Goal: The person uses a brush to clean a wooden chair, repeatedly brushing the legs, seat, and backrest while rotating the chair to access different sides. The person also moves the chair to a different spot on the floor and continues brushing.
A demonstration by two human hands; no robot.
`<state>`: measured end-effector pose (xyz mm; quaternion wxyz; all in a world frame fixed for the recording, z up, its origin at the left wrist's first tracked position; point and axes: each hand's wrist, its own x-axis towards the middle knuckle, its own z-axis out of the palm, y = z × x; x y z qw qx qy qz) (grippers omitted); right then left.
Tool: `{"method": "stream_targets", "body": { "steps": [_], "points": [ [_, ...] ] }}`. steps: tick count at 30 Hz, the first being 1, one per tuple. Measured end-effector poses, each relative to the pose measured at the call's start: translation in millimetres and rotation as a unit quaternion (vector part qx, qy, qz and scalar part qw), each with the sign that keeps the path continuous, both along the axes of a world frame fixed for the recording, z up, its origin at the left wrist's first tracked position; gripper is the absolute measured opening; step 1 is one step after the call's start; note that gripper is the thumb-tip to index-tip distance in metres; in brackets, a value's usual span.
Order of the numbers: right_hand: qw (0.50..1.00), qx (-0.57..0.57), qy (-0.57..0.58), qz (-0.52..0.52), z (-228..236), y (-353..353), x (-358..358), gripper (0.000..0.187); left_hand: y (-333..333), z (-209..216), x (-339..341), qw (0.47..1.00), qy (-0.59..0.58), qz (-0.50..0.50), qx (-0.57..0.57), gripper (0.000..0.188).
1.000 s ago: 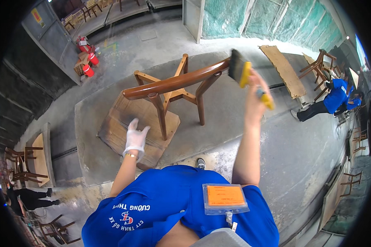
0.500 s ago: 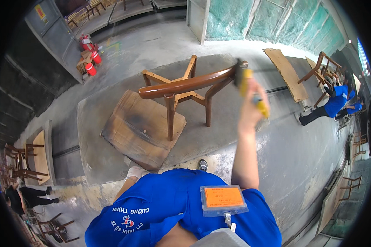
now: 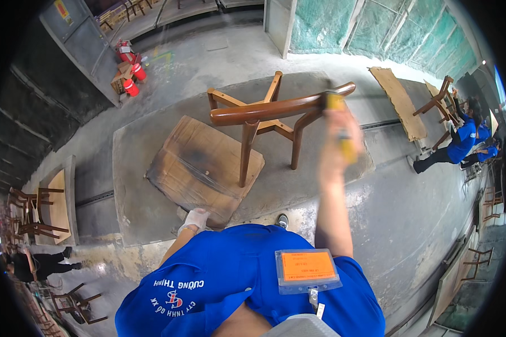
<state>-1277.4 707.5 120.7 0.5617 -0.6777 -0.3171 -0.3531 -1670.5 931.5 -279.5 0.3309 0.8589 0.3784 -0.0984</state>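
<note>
A brown wooden chair frame (image 3: 287, 108) without a seat stands before me, its long curved top rail nearest my eyes. My right hand (image 3: 338, 124) is closed around a yellow-handled brush (image 3: 349, 150), whose dark head meets the rail near its right end. Motion smears the brush and fingers. Low beside my body, my left hand (image 3: 195, 218) wears a whitish glove, apart from the chair. Its fingers are too small and partly hidden to read. A flattened cardboard sheet (image 3: 208, 163) with a dark stain lies under the chair's near left leg.
The chair stands on a grey floor slab (image 3: 135, 168). Red containers (image 3: 135, 80) and a cardboard box are at the far left. A wooden board (image 3: 399, 104) lies at the right, near co-workers in blue shirts (image 3: 462, 139) beside another chair. More chair frames (image 3: 39, 213) stand at the left edge.
The brush in my right hand has moved left along the rail, away from its right end. The whole view has shifted a little, and more of my gloved left hand shows.
</note>
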Motion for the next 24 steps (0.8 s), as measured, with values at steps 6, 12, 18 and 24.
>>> {"method": "stream_targets", "body": {
  "steps": [6, 12, 18, 24],
  "points": [
    [0.955, 0.019, 0.114, 0.273, -6, 40, -55, 0.011, 5, -12, -22, 0.988, 0.111, -0.087, -0.069, 0.035],
    [0.939, 0.23, 0.204, -0.154, -59, -72, 129, 0.031, 7, 2, -19, 0.981, 0.116, 0.024, -0.156, 0.034],
    [0.744, 0.517, 0.369, 0.208, -147, -72, 161, 0.031, 1, 29, -9, 0.966, 0.104, 0.114, -0.206, 0.033],
    [0.661, 0.422, 0.618, 0.055, -245, -27, 160, 0.026, -2, 65, 14, 0.943, 0.077, 0.223, -0.236, 0.032]
  ]
}}
